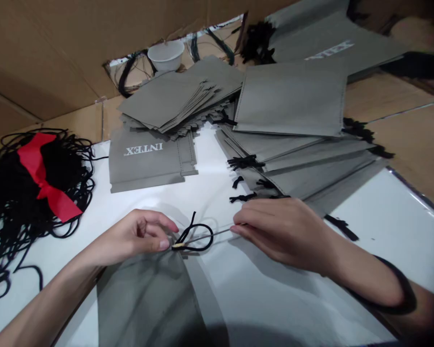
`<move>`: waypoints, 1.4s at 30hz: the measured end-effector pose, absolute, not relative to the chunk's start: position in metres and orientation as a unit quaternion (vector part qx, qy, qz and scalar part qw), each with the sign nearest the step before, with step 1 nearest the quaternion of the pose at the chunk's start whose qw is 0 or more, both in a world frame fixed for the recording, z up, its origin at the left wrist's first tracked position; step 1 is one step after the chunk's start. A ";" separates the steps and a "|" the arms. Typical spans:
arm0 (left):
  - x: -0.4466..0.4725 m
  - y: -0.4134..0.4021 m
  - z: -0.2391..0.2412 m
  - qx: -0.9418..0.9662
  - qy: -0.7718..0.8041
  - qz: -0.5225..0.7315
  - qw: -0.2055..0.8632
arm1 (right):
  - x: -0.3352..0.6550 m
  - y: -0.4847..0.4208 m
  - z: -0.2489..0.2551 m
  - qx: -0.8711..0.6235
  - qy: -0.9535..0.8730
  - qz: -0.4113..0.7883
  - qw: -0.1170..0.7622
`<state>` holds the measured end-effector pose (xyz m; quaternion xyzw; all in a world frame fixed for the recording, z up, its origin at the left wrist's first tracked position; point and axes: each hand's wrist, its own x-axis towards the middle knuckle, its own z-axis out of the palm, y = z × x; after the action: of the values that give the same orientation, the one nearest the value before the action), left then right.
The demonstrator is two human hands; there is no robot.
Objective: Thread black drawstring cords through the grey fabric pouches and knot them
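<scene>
My right hand (271, 231) pinches one end of a thin metal rod (217, 233). The rod runs left through a loop of black cord (211, 236) at the top corner of a grey fabric pouch (144, 299). A small pale piece (179, 246) shows where rod, cord and corner meet; its kind is unclear. My left hand (148, 233) is just left of that corner, thumb and forefinger apart, the other fingers curled. Nothing shows between its fingertips. One cord end sticks up from the loop. The pouch lies flat near me, its lower part out of frame.
A bundle of black cords (7, 193) tied with red cloth (36, 164) lies left. Grey pouches (152, 159) pile up at the back; corded pouches (292, 101) stack right. A white bowl (166, 55) stands behind, near a cardboard wall (58, 43).
</scene>
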<state>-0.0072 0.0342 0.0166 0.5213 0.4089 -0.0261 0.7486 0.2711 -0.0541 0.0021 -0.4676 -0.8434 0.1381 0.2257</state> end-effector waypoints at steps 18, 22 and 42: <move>-0.007 0.032 0.012 0.547 0.364 -0.048 0.753 | 0.266 -0.049 0.000 -0.416 -0.867 0.040 0.269; -0.011 0.038 0.019 0.579 0.357 -0.049 0.731 | 0.274 -0.048 -0.001 -0.434 -0.851 0.058 0.290; -0.010 0.036 0.026 0.591 0.407 -0.109 0.688 | 0.253 -0.054 -0.002 -0.402 -0.857 0.071 0.313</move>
<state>-0.0105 0.0357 0.0263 0.5915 0.4069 -0.1088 0.6875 0.2533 -0.0539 -0.0023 -0.4024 -0.8572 0.0714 0.3134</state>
